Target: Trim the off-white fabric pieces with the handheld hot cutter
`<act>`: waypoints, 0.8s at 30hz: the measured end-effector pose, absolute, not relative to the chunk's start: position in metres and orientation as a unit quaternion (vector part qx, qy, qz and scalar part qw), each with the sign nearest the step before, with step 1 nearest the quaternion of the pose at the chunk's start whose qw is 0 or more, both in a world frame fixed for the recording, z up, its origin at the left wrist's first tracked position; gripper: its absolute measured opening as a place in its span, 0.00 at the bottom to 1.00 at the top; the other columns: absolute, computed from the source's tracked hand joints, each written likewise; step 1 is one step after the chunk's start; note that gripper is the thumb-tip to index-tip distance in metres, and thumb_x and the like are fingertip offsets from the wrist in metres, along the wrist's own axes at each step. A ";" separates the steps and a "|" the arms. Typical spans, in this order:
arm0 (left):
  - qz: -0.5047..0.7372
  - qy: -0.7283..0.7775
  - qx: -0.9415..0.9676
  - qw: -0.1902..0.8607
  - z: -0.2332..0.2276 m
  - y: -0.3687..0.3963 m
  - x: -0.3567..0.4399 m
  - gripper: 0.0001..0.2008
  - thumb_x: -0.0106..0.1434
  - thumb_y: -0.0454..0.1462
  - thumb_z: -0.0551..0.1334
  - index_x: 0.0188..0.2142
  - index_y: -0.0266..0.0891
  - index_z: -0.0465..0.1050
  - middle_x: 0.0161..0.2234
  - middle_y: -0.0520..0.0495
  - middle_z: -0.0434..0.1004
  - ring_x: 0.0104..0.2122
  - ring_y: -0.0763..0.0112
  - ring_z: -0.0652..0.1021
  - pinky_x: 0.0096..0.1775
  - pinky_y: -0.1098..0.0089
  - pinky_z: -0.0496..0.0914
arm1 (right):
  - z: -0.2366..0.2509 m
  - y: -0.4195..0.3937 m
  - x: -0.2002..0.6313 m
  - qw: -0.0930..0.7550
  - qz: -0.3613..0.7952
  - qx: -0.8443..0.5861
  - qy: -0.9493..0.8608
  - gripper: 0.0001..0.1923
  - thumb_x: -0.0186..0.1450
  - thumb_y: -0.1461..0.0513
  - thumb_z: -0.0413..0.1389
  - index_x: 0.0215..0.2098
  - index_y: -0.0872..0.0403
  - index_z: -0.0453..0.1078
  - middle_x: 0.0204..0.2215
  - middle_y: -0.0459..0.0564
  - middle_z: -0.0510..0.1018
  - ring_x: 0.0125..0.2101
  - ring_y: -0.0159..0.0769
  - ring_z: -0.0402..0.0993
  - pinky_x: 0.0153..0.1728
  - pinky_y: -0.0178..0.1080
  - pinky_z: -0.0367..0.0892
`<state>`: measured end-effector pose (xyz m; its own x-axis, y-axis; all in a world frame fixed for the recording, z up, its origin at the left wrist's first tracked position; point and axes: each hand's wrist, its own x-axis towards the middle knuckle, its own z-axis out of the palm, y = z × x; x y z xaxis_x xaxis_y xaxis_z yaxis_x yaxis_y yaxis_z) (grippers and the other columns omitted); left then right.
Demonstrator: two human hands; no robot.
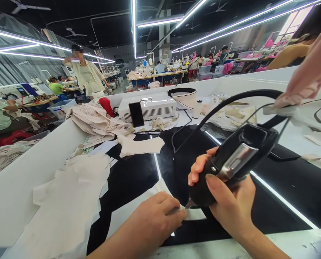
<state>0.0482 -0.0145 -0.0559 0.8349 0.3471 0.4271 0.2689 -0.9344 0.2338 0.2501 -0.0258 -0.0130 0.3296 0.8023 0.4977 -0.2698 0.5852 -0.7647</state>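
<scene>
My right hand (230, 201) is wrapped around a black corded hand tool (238, 154) with a silver plate on its side. The tool's narrow tip points down to the left and meets, or nearly meets, a strip of pale fabric. My left hand (157, 216) lies low over the white fabric piece (133, 205), its fingers bent together at the fabric's edge beside the tip. What lies beneath that palm is hidden. The fabric rests on a glossy black work surface (139, 172). A thick black cable (238, 94) arches up from the tool.
Stacked pale fabric pieces (66, 201) lie at left, with a cut piece (143, 146) further back. Behind stand a phone (136, 114), a white vented box (149, 106), a red cone (106, 107) and a small bottle (197, 109). A blurred pinkish shape (306, 75) hangs upper right.
</scene>
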 end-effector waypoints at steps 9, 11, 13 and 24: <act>0.240 0.195 0.949 0.067 -0.058 -0.013 0.046 0.09 0.81 0.33 0.63 0.57 0.44 0.76 0.48 0.44 0.80 0.42 0.60 0.82 0.43 0.66 0.81 | -0.010 -0.019 0.246 0.767 0.350 -0.279 -0.460 0.18 0.70 0.53 0.74 0.52 0.44 0.75 0.36 0.42 0.82 0.27 0.33 0.79 0.29 0.35 0.80; 0.231 0.200 0.949 0.070 -0.056 -0.014 0.046 0.10 0.80 0.33 0.64 0.57 0.44 0.77 0.49 0.44 0.80 0.42 0.60 0.82 0.44 0.65 0.81 | -0.010 -0.019 0.245 0.765 0.349 -0.277 -0.465 0.18 0.70 0.53 0.74 0.53 0.44 0.75 0.36 0.42 0.81 0.27 0.32 0.79 0.28 0.35 0.79; 0.222 0.206 0.950 0.071 -0.054 -0.015 0.046 0.10 0.79 0.33 0.65 0.57 0.45 0.77 0.48 0.44 0.79 0.43 0.59 0.82 0.44 0.64 0.81 | -0.010 -0.019 0.243 0.763 0.347 -0.281 -0.467 0.17 0.71 0.53 0.73 0.53 0.44 0.75 0.36 0.42 0.81 0.27 0.32 0.79 0.29 0.34 0.79; 0.226 0.247 0.935 0.114 -0.058 -0.004 0.042 0.11 0.81 0.32 0.63 0.60 0.42 0.77 0.50 0.45 0.84 0.46 0.62 0.85 0.48 0.66 0.82 | -0.006 -0.013 0.253 0.754 0.301 -0.337 -0.477 0.19 0.69 0.50 0.74 0.51 0.44 0.74 0.36 0.44 0.82 0.26 0.36 0.79 0.27 0.37 0.80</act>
<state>0.0422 -0.0036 -0.0579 0.7762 0.5135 0.3659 0.4107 -0.8520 0.3246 0.2528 -0.0130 -0.0063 0.3622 0.7757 0.5167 -0.1330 0.5917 -0.7951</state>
